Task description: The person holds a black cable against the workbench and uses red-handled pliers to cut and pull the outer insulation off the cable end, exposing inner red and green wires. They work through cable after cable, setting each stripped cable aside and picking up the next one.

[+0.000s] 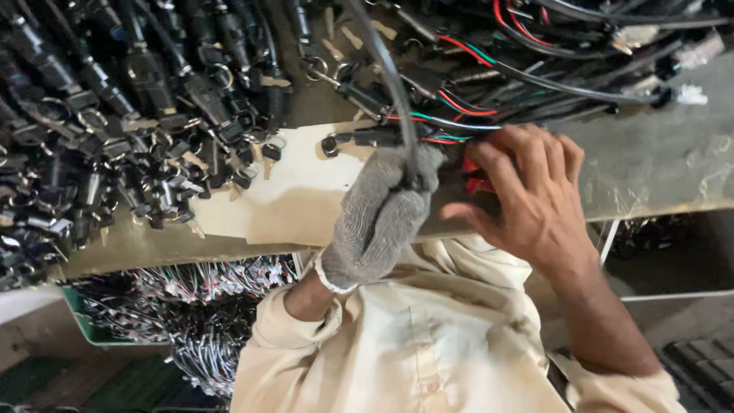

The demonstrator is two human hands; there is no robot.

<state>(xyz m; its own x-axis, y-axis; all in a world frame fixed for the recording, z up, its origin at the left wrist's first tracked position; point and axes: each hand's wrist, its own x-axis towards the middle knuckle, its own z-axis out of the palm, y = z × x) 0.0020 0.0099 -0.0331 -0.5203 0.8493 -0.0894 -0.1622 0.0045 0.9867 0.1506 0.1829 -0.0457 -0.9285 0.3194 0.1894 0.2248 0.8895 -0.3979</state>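
Far left: heap of black ignition switches [115, 115] with key rings, piled on the workbench [657, 168]. Near left, below the bench edge: green crate [88, 325] filled with thin wire looms. Centre: left hand [378, 218] in a grey knit glove, fingers clamped on a black cable [390, 84] running to the far side. Just right: bare right hand [527, 195], fingers spread and curled over a red connector [474, 180]. Far right: tangle of red, green and black wires [489, 107].
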